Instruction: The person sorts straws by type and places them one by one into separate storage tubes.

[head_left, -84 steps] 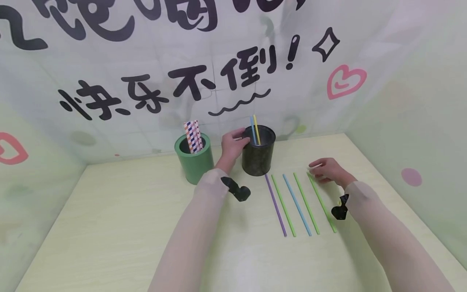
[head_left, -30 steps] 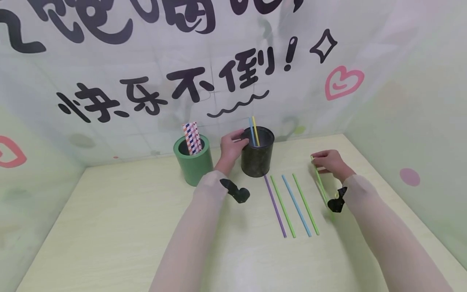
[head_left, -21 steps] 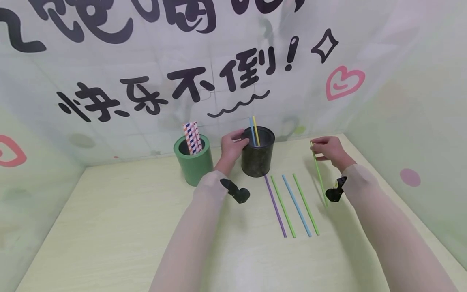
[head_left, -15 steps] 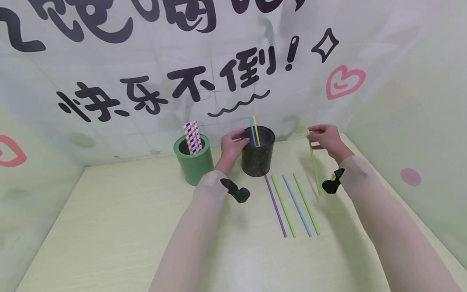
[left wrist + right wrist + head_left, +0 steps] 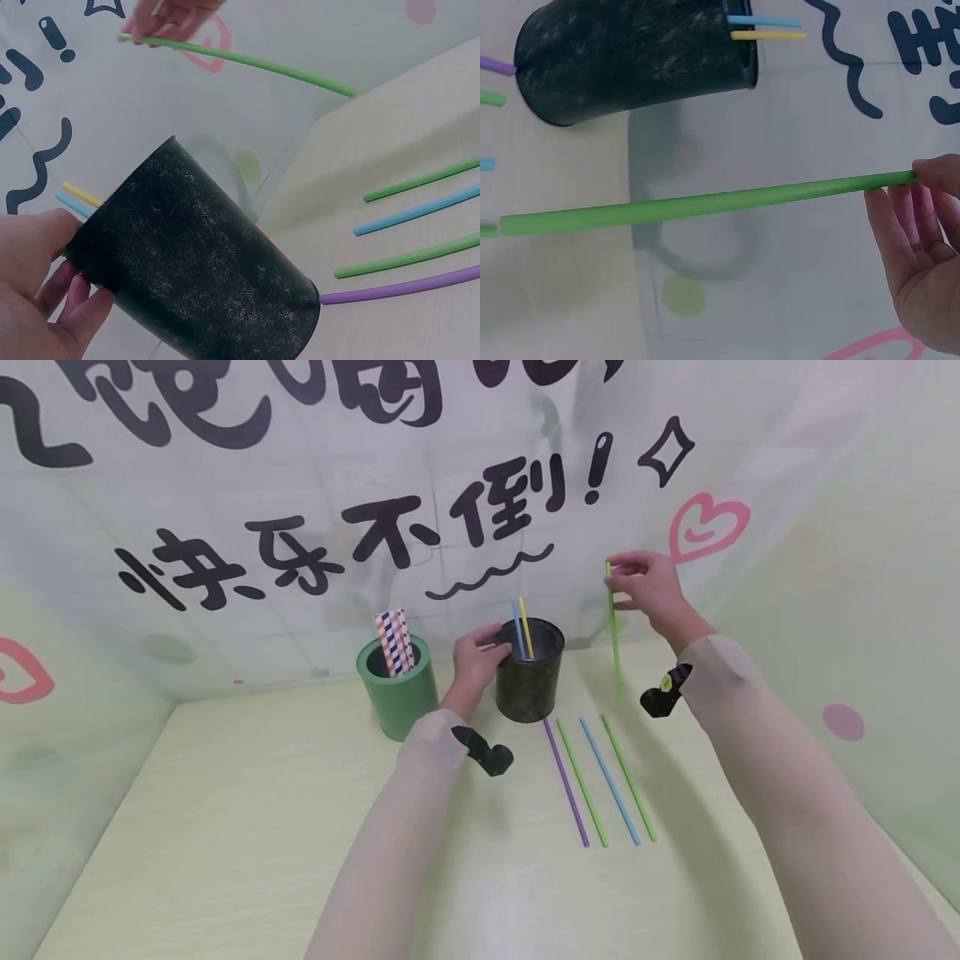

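My right hand (image 5: 648, 589) pinches a green straw (image 5: 615, 639) near its upper end. The straw hangs almost upright above the table, to the right of the black can (image 5: 527, 689). In the right wrist view, thumb and fingertips close on one end of the green straw (image 5: 705, 206). My left hand (image 5: 476, 664) grips the can's rim on its left side, thumb and fingers on either side of the wall in the left wrist view. A blue straw (image 5: 519, 628) and a yellow straw (image 5: 528, 628) stick up out of the can.
On the table in front of the can lie a purple straw (image 5: 566, 783), two green ones and a blue straw (image 5: 611, 782), side by side. Left of the can stands a green can (image 5: 401, 702) with several patterned paper straws (image 5: 395, 643). A printed wall sheet (image 5: 300, 610) rises behind.
My right hand has taken the rightmost green straw off the table, raised it and carried it leftward, toward the black can. The left hand has stayed at the can's rim.
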Demonstrator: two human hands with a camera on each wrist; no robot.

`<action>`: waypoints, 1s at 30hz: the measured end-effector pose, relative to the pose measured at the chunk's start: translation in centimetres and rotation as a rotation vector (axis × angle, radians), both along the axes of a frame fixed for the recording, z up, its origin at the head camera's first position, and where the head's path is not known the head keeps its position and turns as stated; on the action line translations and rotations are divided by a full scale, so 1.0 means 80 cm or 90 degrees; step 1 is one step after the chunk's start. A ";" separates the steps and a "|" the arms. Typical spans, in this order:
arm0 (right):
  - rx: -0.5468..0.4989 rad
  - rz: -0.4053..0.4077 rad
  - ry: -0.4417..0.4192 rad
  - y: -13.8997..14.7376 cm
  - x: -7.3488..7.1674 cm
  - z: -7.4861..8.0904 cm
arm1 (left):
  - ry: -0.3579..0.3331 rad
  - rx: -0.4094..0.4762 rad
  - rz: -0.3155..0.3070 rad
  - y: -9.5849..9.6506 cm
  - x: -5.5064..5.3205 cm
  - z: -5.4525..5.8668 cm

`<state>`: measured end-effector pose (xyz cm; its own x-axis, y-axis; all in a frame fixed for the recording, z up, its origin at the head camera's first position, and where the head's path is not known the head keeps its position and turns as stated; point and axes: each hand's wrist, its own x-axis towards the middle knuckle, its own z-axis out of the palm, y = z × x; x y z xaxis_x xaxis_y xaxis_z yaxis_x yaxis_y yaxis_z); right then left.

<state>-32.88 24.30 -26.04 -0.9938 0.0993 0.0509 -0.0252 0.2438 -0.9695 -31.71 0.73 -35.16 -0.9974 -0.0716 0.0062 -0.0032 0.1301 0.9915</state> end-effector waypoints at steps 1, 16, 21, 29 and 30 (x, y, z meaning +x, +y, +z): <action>-0.016 -0.005 0.005 -0.005 -0.002 0.006 | 0.001 0.000 0.002 -0.001 0.000 0.001; -0.192 -0.026 0.139 -0.068 -0.007 0.074 | 0.000 0.004 0.006 -0.001 -0.001 0.000; -0.185 -0.028 0.161 -0.078 -0.007 0.072 | 0.004 0.010 0.000 -0.001 -0.001 -0.003; -0.137 0.002 0.150 -0.086 -0.015 0.037 | 0.005 0.003 -0.005 -0.001 -0.001 -0.004; -0.129 0.003 0.144 -0.086 -0.017 0.032 | 0.005 0.003 -0.005 -0.001 0.000 -0.004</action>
